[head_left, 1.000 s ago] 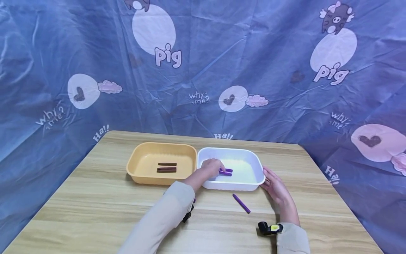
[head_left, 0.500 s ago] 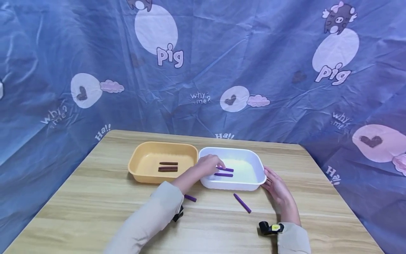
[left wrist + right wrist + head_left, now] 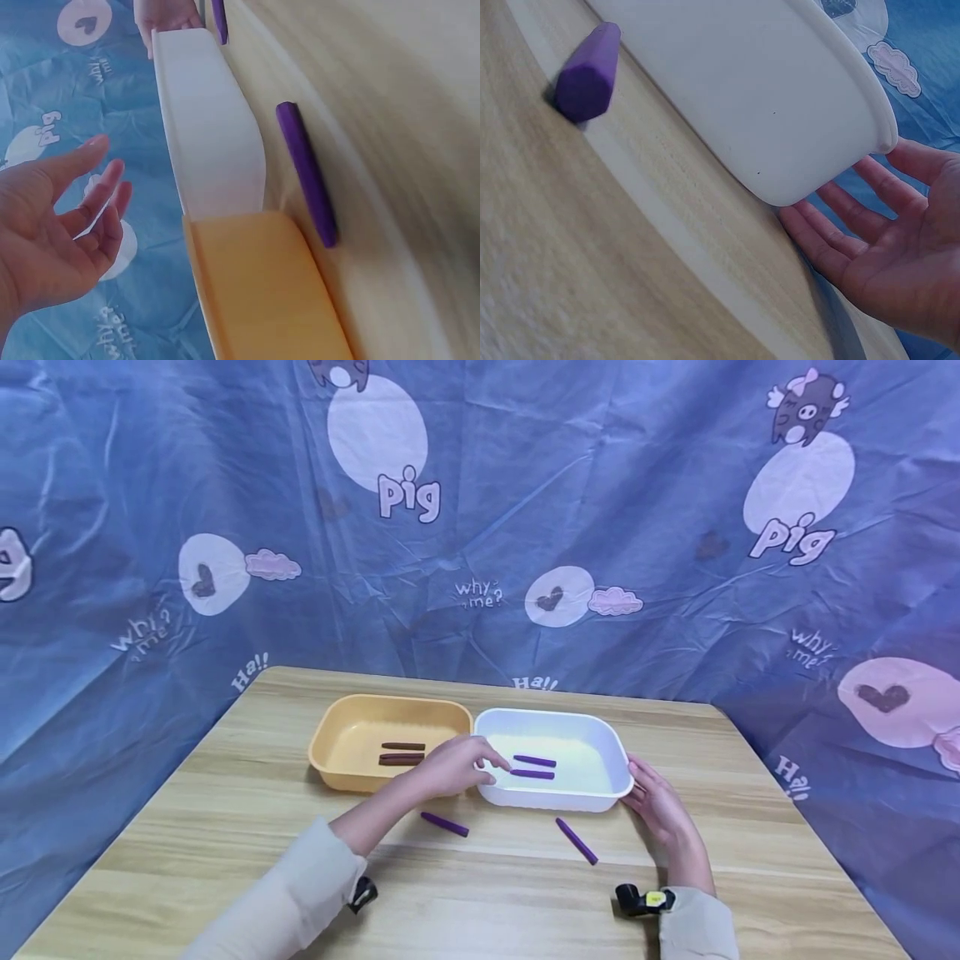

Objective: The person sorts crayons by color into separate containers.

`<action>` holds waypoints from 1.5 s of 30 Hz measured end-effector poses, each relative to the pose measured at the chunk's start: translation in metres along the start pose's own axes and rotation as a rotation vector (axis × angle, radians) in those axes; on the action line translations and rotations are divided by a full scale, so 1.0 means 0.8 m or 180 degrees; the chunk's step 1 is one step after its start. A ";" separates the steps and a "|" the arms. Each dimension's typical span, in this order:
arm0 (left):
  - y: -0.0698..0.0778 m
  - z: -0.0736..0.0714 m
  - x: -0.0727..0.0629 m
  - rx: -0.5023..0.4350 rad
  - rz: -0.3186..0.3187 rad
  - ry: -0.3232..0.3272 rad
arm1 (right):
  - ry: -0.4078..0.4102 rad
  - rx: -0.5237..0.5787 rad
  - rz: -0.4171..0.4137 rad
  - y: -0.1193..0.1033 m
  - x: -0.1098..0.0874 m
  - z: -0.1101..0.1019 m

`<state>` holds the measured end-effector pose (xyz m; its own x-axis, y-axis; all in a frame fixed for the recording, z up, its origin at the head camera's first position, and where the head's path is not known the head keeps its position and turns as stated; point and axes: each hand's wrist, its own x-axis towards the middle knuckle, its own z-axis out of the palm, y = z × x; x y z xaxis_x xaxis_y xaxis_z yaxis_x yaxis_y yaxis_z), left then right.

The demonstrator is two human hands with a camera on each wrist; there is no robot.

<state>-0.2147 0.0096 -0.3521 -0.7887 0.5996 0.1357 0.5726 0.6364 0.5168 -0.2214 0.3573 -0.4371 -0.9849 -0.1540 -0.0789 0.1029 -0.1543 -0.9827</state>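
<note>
My left hand [image 3: 453, 766] is over the near left edge of the white tray [image 3: 555, 799], holding nothing. Its fingers are loosely bent and apart in the left wrist view. Inside that tray lie two purple crayons, a far one [image 3: 535, 761] and a near one [image 3: 532, 774]. With its fingers fairly straight, my right hand [image 3: 660, 806] touches the tray's right end; the right wrist view shows the thumb at the rim and the fingertips along the outer wall. Two more purple crayons lie on the table in front, one at left [image 3: 445, 824] and one at right [image 3: 577, 841].
Against the white tray's left end stands a yellow tray [image 3: 330, 768] holding several brown crayons [image 3: 402, 746]. Both trays sit toward the back of the wooden table [image 3: 480, 902]. Behind the table hangs a blue printed cloth [image 3: 420, 635].
My left hand has drawn back leftward out of the white tray, leaving both purple crayons lying in it. The left table crayon now shows fully. My right hand stays at the tray's end.
</note>
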 end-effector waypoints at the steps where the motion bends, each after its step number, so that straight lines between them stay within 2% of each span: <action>1: -0.001 -0.001 -0.007 -0.0034 0.0025 0.0032 | -0.0012 -0.0005 -0.0010 0.000 0.000 0.000; 8: -0.012 0.004 -0.050 -0.0252 0.0121 0.0181 | 0.0010 0.0035 0.0034 -0.001 0.000 -0.002; 15: -0.029 0.015 -0.077 -0.0353 -0.0051 0.0157 | -0.0030 -0.0003 0.0062 -0.001 -0.001 -0.002; 22: -0.045 0.024 -0.085 -0.0255 -0.0212 0.0158 | -0.0008 -0.0060 0.0057 0.000 -0.001 -0.002; 28: -0.054 0.030 -0.089 -0.0065 -0.0148 0.0197 | -0.0042 -0.0031 0.0012 0.004 0.000 -0.004; 35: -0.064 0.041 -0.093 0.0113 -0.0161 0.0235 | -0.0047 0.0040 0.0001 0.004 0.002 -0.006; 40: -0.070 0.047 -0.093 0.0192 -0.0056 0.0264 | -0.0044 0.0100 -0.0001 0.004 0.001 -0.006; 45: -0.075 0.049 -0.092 0.0371 -0.0090 0.0171 | -0.0081 0.0164 -0.0027 0.004 0.001 -0.005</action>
<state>-0.1824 -0.0537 -0.4259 -0.8139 0.5558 0.1692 0.5698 0.7066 0.4197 -0.2228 0.3608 -0.4409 -0.9820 -0.1772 -0.0658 0.1023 -0.2056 -0.9733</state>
